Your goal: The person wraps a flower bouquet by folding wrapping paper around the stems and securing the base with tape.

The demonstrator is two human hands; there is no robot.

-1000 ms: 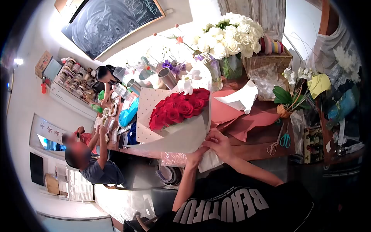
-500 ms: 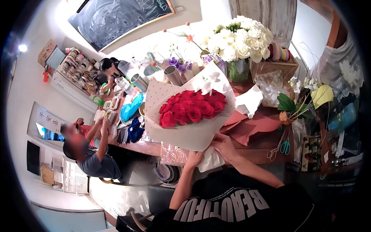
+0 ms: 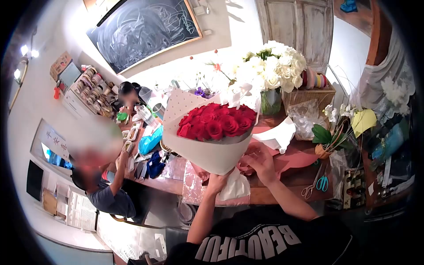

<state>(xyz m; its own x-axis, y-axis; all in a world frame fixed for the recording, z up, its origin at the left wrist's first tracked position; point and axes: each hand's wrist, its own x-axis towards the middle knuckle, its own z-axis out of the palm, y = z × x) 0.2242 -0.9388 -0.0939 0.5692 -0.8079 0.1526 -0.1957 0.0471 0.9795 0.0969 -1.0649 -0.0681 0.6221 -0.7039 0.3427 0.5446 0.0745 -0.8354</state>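
Note:
A bouquet of red roses (image 3: 216, 123) stands upright, wrapped in pale paper (image 3: 207, 152) with a dotted sheet behind and a white orchid bloom at its top right. Around the narrow base of the wrap, my left hand (image 3: 218, 182) is closed, just under the cone. To the right of the base, my right hand (image 3: 261, 164) has its fingers apart, close to the wrap's lower right side and over the dark pink paper (image 3: 293, 162). White wrapping (image 3: 235, 187) hangs below the base between my hands.
White roses (image 3: 276, 68) in a glass vase stand behind, beside a wicker box (image 3: 309, 98) with ribbon rolls. Two pairs of scissors (image 3: 322, 183) lie at the table's right, near a potted orchid (image 3: 324, 134). People sit at the left around food containers (image 3: 128, 146).
My right hand has come off the base of the bouquet and its fingers have spread. The bouquet stands more upright, and the view has shifted.

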